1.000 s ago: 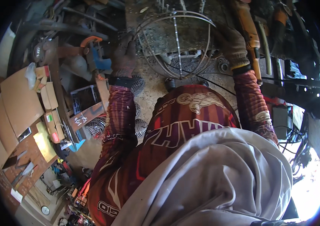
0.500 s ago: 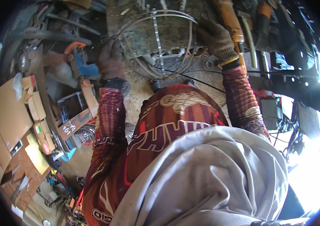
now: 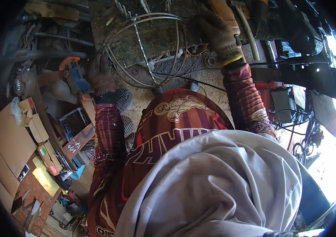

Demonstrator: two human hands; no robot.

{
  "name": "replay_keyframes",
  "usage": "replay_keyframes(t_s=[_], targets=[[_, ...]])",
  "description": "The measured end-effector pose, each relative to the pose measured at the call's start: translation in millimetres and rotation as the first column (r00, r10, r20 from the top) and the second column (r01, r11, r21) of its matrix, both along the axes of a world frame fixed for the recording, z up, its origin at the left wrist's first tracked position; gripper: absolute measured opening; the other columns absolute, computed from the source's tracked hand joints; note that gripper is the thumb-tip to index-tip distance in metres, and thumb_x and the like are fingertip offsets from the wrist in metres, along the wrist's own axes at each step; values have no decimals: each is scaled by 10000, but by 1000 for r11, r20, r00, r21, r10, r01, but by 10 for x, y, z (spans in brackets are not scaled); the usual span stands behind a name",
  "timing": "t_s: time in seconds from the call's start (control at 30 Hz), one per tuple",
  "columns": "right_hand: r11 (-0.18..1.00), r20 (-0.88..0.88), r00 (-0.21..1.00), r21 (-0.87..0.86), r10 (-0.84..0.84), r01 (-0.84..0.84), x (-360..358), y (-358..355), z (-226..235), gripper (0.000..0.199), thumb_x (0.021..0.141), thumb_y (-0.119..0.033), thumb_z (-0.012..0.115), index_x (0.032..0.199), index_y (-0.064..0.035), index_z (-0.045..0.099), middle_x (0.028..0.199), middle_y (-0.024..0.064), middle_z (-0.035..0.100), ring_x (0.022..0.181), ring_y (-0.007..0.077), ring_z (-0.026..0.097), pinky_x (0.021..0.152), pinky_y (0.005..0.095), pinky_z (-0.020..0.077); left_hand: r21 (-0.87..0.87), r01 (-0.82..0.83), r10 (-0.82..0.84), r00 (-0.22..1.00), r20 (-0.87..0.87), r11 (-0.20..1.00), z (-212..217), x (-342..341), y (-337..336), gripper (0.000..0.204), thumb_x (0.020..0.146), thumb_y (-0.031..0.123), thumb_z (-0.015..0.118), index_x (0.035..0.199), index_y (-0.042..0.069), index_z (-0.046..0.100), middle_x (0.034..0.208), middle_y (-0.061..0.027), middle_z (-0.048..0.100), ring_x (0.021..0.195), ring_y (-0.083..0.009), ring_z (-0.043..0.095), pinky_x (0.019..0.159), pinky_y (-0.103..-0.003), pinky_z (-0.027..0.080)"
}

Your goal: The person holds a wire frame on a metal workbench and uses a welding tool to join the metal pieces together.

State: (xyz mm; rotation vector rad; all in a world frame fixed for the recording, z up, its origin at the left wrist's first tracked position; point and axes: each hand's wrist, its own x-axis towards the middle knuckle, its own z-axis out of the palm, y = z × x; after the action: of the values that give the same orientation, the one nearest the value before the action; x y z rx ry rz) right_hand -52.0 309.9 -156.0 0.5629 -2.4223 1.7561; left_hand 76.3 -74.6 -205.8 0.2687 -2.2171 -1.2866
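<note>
A round wire frame (image 3: 177,43) of thin metal rings, joined by a straight ridged rod, leans over the near edge of the dark workbench (image 3: 152,33). At its left side is my left hand (image 3: 100,69), in a dark glove and deep shadow. Its fingers appear closed on the frame's rim, though they are hard to make out. My right hand (image 3: 217,35), in a brown knitted glove with a yellow cuff, is apart from the frame. It lies beside an orange power tool (image 3: 227,17), fingers stretched leftward and partly lost in shadow.
Several metal rods (image 3: 144,6) stand up from the bench's far part. A pale curved handle (image 3: 249,35) lies right of the orange tool. To the left are a blue and orange tool (image 3: 77,77) and cardboard boxes (image 3: 12,134). A black cable (image 3: 211,85) crosses the floor.
My right hand has come off the wire frame's right rim, leaving a gap. The whole view has shifted, so the bench and frame appear farther left. My left hand stays by the frame.
</note>
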Motion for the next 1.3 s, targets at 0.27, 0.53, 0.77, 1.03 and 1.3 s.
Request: replay_keyframes(t_s=[0.27, 0.53, 0.77, 1.03, 1.3], targets=[[915, -66, 996, 403, 66, -34, 59, -214, 165, 359, 955, -339, 611, 1160, -62, 711, 966, 181, 720, 926, 355, 695, 800, 444, 539, -307, -80, 123, 985, 123, 948, 266, 2, 160, 319, 957, 272, 647, 1155, 34, 723, 1143, -135, 727, 1069, -280, 668, 970, -376, 480], [852, -470, 862, 515, 188, 95, -33, -207, -32, 309, 960, -278, 652, 1166, -53, 700, 961, 157, 710, 857, 317, 699, 750, 419, 548, -53, -95, 97, 995, 21, 994, 266, -11, 228, 273, 957, 293, 719, 1097, 61, 755, 991, -79, 743, 928, -160, 677, 858, -329, 518], [894, -353, 920, 447, 170, 6, 28, -242, -10, 251, 964, -225, 673, 1132, -40, 705, 832, 113, 674, 689, 230, 682, 605, 368, 520, -158, -63, 69, 997, 35, 985, 184, 36, 131, 250, 950, 231, 684, 1137, 78, 748, 1122, -86, 723, 1045, -203, 656, 924, -340, 488], [890, -356, 922, 455, 152, 29, 47, -238, -5, 268, 970, -230, 657, 1167, -54, 698, 888, 130, 684, 747, 265, 691, 650, 379, 533, -157, -96, 112, 989, 97, 983, 250, 25, 167, 258, 960, 264, 676, 1141, 99, 754, 1114, -75, 722, 1034, -192, 654, 923, -346, 484], [882, -318, 937, 470, 142, 26, 25, -241, -6, 283, 965, -247, 648, 1165, -53, 700, 933, 149, 696, 817, 318, 693, 710, 406, 541, -205, -109, 106, 994, -24, 973, 248, -7, 181, 257, 952, 294, 711, 1088, 80, 754, 944, -82, 739, 891, -189, 696, 820, -341, 534]])
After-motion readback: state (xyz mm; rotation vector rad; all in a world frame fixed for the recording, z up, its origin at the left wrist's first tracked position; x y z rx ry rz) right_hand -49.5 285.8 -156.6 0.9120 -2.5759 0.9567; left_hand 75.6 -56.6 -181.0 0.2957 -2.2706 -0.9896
